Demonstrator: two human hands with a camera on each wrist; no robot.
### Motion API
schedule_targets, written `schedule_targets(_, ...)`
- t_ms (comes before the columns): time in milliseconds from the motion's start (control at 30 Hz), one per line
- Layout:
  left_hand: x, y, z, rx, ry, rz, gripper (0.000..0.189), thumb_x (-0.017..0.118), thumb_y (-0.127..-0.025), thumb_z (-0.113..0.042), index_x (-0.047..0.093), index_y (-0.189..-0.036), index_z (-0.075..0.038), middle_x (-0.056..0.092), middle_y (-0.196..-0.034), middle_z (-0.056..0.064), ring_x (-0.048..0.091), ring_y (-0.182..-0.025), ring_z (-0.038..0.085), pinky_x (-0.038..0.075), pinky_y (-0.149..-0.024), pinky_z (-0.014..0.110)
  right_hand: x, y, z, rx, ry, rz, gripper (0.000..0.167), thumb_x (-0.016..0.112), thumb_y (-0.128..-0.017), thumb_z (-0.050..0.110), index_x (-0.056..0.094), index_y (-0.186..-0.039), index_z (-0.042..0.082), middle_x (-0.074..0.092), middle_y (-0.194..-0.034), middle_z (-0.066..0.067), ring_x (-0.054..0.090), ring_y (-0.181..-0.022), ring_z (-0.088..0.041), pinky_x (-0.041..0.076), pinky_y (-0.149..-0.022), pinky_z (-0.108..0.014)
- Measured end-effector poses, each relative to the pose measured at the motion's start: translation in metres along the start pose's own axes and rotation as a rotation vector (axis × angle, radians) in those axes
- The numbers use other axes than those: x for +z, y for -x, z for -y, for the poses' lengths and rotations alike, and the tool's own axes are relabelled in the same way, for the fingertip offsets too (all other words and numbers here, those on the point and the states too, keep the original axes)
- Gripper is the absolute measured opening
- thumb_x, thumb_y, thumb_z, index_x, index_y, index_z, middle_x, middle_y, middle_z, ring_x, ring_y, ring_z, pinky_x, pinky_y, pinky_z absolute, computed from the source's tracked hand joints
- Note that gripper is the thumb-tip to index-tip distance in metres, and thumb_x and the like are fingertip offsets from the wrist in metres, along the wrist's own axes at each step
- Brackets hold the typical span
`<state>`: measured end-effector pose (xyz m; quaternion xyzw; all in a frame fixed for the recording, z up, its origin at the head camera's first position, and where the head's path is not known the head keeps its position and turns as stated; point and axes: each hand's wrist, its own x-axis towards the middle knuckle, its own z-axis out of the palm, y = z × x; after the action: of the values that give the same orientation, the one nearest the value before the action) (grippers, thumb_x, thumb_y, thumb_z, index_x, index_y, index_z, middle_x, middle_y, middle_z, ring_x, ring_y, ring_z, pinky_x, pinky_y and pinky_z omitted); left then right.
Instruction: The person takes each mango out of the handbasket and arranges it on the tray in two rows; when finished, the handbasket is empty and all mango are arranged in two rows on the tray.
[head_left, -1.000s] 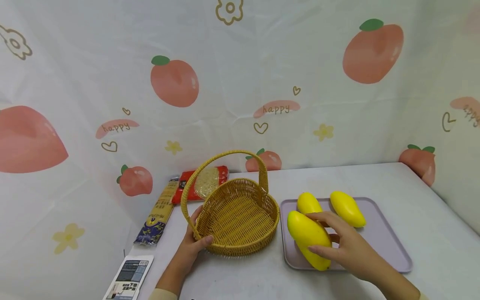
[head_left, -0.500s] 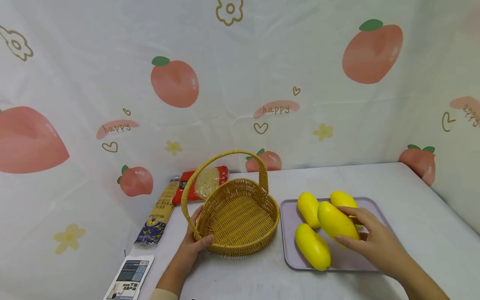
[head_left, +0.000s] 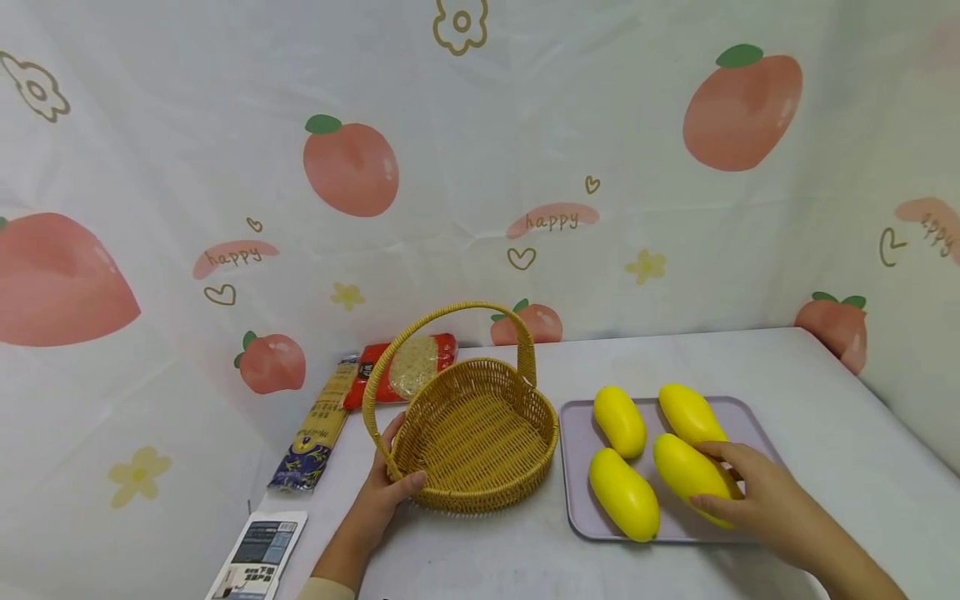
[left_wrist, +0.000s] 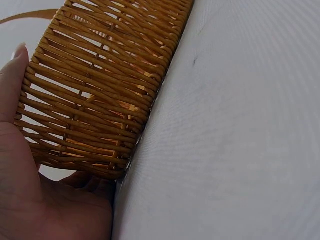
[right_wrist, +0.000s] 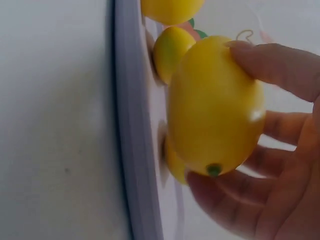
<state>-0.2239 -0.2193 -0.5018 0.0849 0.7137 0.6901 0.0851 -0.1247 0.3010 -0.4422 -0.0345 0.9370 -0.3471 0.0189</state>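
A woven wicker basket [head_left: 480,500] with a tall arched handle stands left of centre in the head view, nothing inside it. My left hand [head_left: 381,490] grips its left side; in the left wrist view the thumb lies on the rim and the other fingers go below the woven wall [left_wrist: 95,95]. My right hand [head_left: 765,500] holds a yellow mango [head_left: 684,468] between thumb and fingers at the lilac tray [head_left: 576,492]. Whether this mango touches the tray, I cannot tell. Three other mangoes lie there: back left [head_left: 620,422], back right [head_left: 690,412], front left [head_left: 624,495].
Behind the basket lies a red packet [head_left: 412,367] with a clear window. A long blue and tan packet [head_left: 315,429] is at the table's left, with a white pouch [head_left: 258,554] nearer. A printed curtain [head_left: 450,167] hangs behind the white table.
My right hand has let go of one mango at the tray's front left. It has moved right with another mango and lowered it. The left hand and the basket stay put.
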Motion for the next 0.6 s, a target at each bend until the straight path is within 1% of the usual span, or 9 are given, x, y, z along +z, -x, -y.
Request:
schedule_targets(100,0.0002,0.0003,-0.0001,-0.001,0.003,0.002,0.098,0.075,-0.1,-0.015,0.015,-0.176,-0.036,0.023,-0.178,0.007,0.027,-0.159,0.033,0.031,-0.118,0.036,0.0011,-0.0017,-0.0039,0.046,0.026,0.041,0.079,0.089,-0.093,0.038,0.056,-0.144,-0.013,0.066,-0.132,-0.025,0.062,-0.107,-0.033,0.057,-0.089,-0.059)
schedule_targets(167,0.0003,0.0003,-0.0001,-0.001,0.006,0.004,0.099,0.075,-0.1,-0.015,0.015,-0.176,-0.036,0.023,-0.178,0.007,0.027,-0.159,0.033,0.033,-0.116,0.031,0.0025,-0.0024,-0.0064,0.063,0.036,0.048,0.082,0.089,-0.092,0.04,0.057,-0.143,-0.014,0.065,-0.134,-0.029,0.064,-0.111,-0.036,0.055,-0.092,-0.064)
schedule_targets(233,0.0002,0.0004,0.0001,-0.001,0.007,0.004,0.099,0.075,-0.1,-0.015,0.015,-0.176,-0.037,0.023,-0.177,0.007,0.027,-0.159,0.032,0.034,-0.114,0.028,0.0038,-0.0034,-0.0078,0.091,0.049,0.052,0.084,0.089,-0.091,0.044,0.058,-0.142,-0.015,0.065,-0.134,-0.03,0.064,-0.111,-0.036,0.054,-0.094,-0.067)
schedule_targets(300,0.0002,0.0004,0.0002,-0.001,0.007,0.002,0.099,0.075,-0.1,-0.015,0.015,-0.175,-0.037,0.024,-0.177,0.007,0.027,-0.159,0.032,0.034,-0.115,0.03,0.0055,-0.0044,-0.0095,0.103,0.069,0.055,0.084,0.089,-0.09,0.045,0.058,-0.139,-0.016,0.066,-0.131,-0.03,0.064,-0.109,-0.036,0.054,-0.093,-0.067)
schedule_targets(433,0.0004,0.0003,-0.0002,0.003,-0.001,-0.001,0.099,0.076,-0.1,-0.016,0.015,-0.176,-0.036,0.023,-0.177,0.008,0.027,-0.159,0.034,0.028,-0.12,0.042,0.0078,-0.0057,-0.0098,0.159,0.09,0.062,0.09,0.089,-0.088,0.052,0.058,-0.137,-0.017,0.069,-0.123,-0.027,0.063,-0.102,-0.034,0.055,-0.09,-0.065)
schedule_targets(533,0.0005,0.0001,-0.0001,0.003,0.002,-0.002,0.099,0.077,-0.1,-0.016,0.015,-0.176,-0.035,0.023,-0.177,0.008,0.027,-0.159,0.034,0.025,-0.122,0.049,0.0077,-0.0057,-0.0089,0.193,0.087,0.069,0.094,0.087,-0.088,0.057,0.058,-0.137,-0.017,0.069,-0.122,-0.026,0.063,-0.102,-0.034,0.055,-0.09,-0.065)
schedule_targets(600,0.0004,0.0001,0.0004,0.001,0.006,-0.003,0.1,0.076,-0.1,-0.016,0.015,-0.176,-0.035,0.023,-0.177,0.008,0.027,-0.159,0.034,0.024,-0.122,0.05,0.007,-0.0049,-0.0092,0.191,0.081,0.074,0.093,0.085,-0.091,0.057,0.057,-0.138,-0.017,0.068,-0.124,-0.029,0.064,-0.103,-0.035,0.055,-0.09,-0.065)
